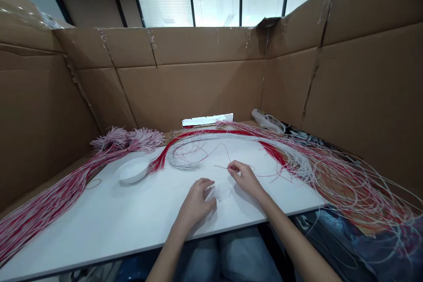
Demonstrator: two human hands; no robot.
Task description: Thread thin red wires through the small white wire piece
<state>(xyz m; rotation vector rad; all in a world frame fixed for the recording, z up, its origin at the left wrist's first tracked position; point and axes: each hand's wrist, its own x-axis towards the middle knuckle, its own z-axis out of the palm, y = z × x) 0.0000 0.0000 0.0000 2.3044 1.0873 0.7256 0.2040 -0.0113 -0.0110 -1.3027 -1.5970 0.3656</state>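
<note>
- While one shallow white dish [134, 171] sits on the white board [132, 224], two hands are to its right.
- Right hand [243, 175]: thumb and forefinger pinch one thin red strand [220, 167].
- Left hand [198, 200]: fingers half-curled, parted beside one translucent piece [223, 190] — contact unclear.
- One red bundle [159, 163] ends just beside the dish.
- Patterned bag [306, 136], far right of the dish — markings too small to read.
</note>
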